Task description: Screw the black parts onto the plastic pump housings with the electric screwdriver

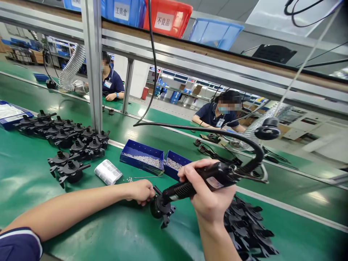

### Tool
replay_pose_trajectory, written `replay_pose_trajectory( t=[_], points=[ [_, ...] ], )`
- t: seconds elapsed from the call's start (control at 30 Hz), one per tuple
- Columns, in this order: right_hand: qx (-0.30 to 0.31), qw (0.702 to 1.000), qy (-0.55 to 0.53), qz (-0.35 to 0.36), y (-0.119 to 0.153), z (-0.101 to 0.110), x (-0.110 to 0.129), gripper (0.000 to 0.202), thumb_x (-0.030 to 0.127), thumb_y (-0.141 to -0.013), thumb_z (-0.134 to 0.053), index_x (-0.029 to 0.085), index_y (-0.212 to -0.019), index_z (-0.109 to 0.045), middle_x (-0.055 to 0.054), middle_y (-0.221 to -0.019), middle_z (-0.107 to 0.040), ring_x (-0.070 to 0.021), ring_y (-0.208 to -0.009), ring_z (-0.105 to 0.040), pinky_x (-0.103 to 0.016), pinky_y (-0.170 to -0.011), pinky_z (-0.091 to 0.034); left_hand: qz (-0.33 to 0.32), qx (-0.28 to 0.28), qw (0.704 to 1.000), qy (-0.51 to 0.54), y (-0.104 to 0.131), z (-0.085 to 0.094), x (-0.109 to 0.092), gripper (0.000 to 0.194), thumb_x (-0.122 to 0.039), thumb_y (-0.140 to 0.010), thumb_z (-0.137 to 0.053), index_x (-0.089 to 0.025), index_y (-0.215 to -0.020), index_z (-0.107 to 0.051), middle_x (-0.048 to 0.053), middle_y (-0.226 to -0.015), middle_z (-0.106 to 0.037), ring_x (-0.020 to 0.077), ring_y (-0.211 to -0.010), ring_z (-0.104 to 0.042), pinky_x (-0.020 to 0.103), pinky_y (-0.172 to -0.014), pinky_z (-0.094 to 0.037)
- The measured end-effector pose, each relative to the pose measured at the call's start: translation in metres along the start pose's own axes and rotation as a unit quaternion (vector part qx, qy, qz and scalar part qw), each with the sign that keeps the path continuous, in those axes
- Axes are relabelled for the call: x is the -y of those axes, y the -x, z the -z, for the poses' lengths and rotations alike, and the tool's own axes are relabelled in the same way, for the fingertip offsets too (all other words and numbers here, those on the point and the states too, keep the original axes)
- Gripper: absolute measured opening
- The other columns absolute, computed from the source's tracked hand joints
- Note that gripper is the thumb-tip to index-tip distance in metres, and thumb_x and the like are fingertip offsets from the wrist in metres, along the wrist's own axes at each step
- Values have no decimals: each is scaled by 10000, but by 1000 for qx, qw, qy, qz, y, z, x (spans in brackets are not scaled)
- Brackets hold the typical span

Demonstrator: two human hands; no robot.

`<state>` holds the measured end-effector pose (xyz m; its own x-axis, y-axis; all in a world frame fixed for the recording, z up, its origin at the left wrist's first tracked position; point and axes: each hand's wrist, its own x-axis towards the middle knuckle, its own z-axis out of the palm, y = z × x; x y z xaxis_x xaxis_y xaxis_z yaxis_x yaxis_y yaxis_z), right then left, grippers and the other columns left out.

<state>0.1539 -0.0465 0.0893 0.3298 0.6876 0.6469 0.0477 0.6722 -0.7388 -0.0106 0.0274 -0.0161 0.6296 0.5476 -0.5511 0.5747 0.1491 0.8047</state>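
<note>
My right hand (pixel 208 194) grips a black electric screwdriver (pixel 187 188) slanted down to the left, its tip on a round black plastic part (pixel 158 209) lying on the green table (pixel 27 170). My left hand (pixel 140 191) is closed at the left side of that part, holding it against the table. A black cable (pixel 244 139) arcs from the tool's rear up to the right.
Several finished black parts (pixel 69 139) sit in rows at left. A clear bag (pixel 108 171) lies beside two blue trays of small screws (pixel 143 156). A heap of flat black pieces (pixel 248 228) lies at right. Two other people sit at the far benches.
</note>
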Motion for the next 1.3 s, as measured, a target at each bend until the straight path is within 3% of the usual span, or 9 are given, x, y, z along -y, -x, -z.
replay_pose_trajectory(
  t=[0.2,0.4,0.5,0.6,0.67,0.77,0.87,1.03,1.3],
  points=[
    [20,999,-5,-27,-1,0,-4,196,226,-935,-880,210,-951,-685,-6,-780,-701,-204,-652,-715,-302,-588,-595,31,40,997,65,-9,-1,4,252,-259,-825,-668,-189,-646,-505,-37,-638,-533,97,-472,-526,227,-441,-384],
    [33,999,-16,-24,0,-1,-2,188,199,-939,-869,215,-953,-681,4,-775,-705,-186,-636,-712,-279,-592,-597,32,60,992,104,-4,15,0,145,-226,-749,-763,-169,-748,-630,-42,-648,-584,108,-491,-567,232,-471,-458],
    [35,999,-15,-27,0,-1,-3,181,203,-944,-868,213,-962,-689,2,-779,-710,-181,-640,-713,-274,-596,-601,23,83,990,112,0,23,-1,265,-281,-670,-893,-161,-797,-693,-37,-651,-620,117,-548,-610,231,-516,-501],
    [38,999,-15,-29,-1,-1,-6,176,214,-948,-869,211,-974,-694,-1,-782,-717,-179,-641,-718,-265,-590,-610,19,97,989,110,2,22,-1,514,-456,-523,-1042,-155,-782,-716,-17,-646,-660,121,-583,-633,223,-539,-498],
    [39,999,-15,-29,0,-2,-7,175,215,-948,-868,211,-974,-695,-1,-782,-720,-176,-642,-722,-258,-587,-614,17,71,992,101,1,17,1,656,-551,-397,-1078,-165,-775,-705,-4,-657,-691,133,-583,-649,236,-542,-499],
    [42,999,-16,-27,0,-3,-6,174,209,-947,-867,211,-970,-695,1,-784,-721,-173,-645,-727,-251,-590,-620,1,19,995,94,1,9,2,723,-574,-301,-1084,-188,-744,-662,-13,-631,-691,145,-564,-651,247,-527,-496],
    [46,998,-23,-28,0,-4,-5,169,210,-948,-864,213,-966,-696,3,-780,-719,-167,-640,-724,-245,-591,-619,3,13,993,117,1,5,0,676,-527,-303,-1084,-191,-681,-636,-24,-592,-664,130,-538,-626,232,-496,-477],
    [42,998,-28,-25,-1,-5,-5,166,202,-942,-864,210,-961,-699,1,-777,-716,-174,-634,-722,-253,-578,-612,19,60,987,148,-1,1,-2,533,-458,-383,-1054,-172,-631,-680,-24,-567,-633,114,-503,-608,212,-458,-465],
    [21,999,-34,-14,-2,-8,-15,186,206,-932,-869,209,-934,-683,2,-758,-713,-184,-622,-719,-268,-566,-608,13,71,985,155,-3,0,0,498,-414,-438,-1044,-181,-614,-641,-31,-575,-629,119,-484,-610,204,-443,-473]
  ],
)
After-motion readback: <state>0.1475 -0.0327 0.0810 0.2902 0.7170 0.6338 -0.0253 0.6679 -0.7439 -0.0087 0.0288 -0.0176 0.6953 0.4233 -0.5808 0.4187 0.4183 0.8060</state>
